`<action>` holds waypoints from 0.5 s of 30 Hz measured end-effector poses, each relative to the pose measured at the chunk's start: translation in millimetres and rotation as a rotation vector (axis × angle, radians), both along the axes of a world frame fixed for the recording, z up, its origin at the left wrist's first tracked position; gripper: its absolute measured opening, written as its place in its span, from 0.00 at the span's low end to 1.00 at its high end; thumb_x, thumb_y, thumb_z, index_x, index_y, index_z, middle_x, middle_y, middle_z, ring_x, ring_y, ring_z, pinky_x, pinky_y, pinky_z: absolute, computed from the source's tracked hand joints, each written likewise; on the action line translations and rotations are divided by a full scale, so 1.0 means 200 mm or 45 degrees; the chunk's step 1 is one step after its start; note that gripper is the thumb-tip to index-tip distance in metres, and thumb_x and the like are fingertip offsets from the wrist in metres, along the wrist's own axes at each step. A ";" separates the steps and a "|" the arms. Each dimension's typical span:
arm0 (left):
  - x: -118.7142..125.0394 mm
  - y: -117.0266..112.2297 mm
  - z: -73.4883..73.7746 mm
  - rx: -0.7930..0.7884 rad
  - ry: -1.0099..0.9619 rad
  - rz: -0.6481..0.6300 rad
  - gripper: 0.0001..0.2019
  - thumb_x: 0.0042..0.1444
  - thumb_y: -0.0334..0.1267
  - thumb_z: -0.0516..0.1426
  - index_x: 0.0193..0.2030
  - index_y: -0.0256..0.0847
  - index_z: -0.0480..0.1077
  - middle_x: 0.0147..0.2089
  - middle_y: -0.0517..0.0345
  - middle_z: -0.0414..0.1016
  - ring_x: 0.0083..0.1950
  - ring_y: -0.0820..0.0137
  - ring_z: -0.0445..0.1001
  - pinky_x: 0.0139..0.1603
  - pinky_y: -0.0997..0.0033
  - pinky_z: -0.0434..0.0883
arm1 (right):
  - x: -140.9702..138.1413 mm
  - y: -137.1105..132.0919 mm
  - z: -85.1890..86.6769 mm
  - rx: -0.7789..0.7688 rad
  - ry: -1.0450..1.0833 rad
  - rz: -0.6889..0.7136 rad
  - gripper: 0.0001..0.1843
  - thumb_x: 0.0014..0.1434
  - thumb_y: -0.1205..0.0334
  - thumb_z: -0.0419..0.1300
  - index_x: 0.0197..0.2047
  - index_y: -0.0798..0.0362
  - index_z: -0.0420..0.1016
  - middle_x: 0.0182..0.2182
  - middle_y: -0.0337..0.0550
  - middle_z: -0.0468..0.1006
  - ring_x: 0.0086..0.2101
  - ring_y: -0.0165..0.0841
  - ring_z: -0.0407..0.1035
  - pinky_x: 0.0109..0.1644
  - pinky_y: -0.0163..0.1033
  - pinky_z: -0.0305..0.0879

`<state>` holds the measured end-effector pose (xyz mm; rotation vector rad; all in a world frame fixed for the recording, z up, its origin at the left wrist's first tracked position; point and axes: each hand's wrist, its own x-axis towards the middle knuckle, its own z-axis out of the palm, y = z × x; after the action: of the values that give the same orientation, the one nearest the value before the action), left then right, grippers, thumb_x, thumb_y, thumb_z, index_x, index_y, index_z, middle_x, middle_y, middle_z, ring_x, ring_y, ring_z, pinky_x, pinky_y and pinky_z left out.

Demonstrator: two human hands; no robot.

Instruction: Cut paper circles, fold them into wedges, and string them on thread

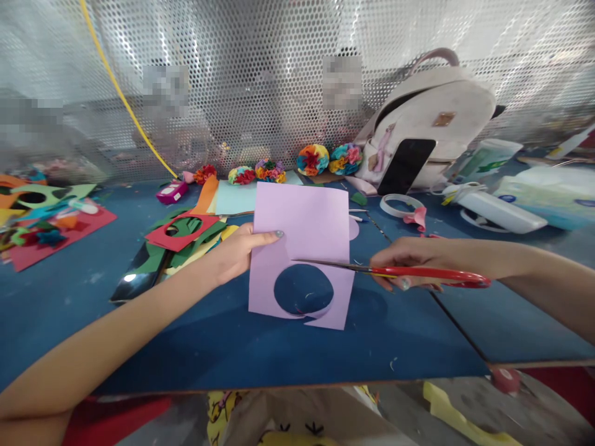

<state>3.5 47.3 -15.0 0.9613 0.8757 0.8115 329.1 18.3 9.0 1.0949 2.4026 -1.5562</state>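
My left hand (242,251) pinches the left edge of a lilac paper sheet (302,229) and holds it up over the blue table (232,341). The sheet has a round hole (304,290) cut in its lower part, with a slit running to the bottom edge. My right hand (413,263) grips red-handled scissors (418,272). Their blades point left and reach into the sheet from its right edge, just above the hole.
Cut paper scraps in red, green and yellow (186,238) lie to the left, more coloured paper (46,223) at the far left. Paper flower balls (313,159) line the perforated metal wall. A pale backpack (432,118) with a phone, a tape roll (397,204) and white packets (502,210) sit right.
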 end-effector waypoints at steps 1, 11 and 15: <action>0.00 0.00 0.00 0.003 -0.004 -0.003 0.12 0.54 0.28 0.69 0.45 0.35 0.81 0.46 0.48 0.87 0.42 0.61 0.85 0.49 0.62 0.80 | 0.00 0.00 0.00 -0.023 0.001 -0.016 0.28 0.68 0.35 0.54 0.33 0.53 0.66 0.28 0.35 0.60 0.28 0.28 0.54 0.30 0.36 0.50; -0.01 0.00 -0.01 0.049 0.029 0.008 0.14 0.52 0.31 0.71 0.47 0.36 0.82 0.49 0.46 0.86 0.48 0.56 0.85 0.56 0.55 0.78 | 0.01 -0.01 -0.03 -0.026 -0.072 -0.088 0.21 0.63 0.42 0.62 0.37 0.54 0.72 0.27 0.35 0.62 0.26 0.27 0.57 0.28 0.35 0.51; -0.01 -0.01 0.00 0.082 0.060 0.014 0.14 0.52 0.32 0.71 0.46 0.37 0.82 0.49 0.47 0.86 0.50 0.54 0.84 0.57 0.54 0.78 | -0.01 -0.03 0.01 -0.092 -0.155 -0.049 0.23 0.58 0.47 0.66 0.50 0.54 0.74 0.33 0.39 0.66 0.31 0.32 0.63 0.32 0.35 0.57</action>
<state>1.6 45.0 -14.6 1.0365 0.9005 0.8338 326.1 13.0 11.2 1.1916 2.2430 -1.5271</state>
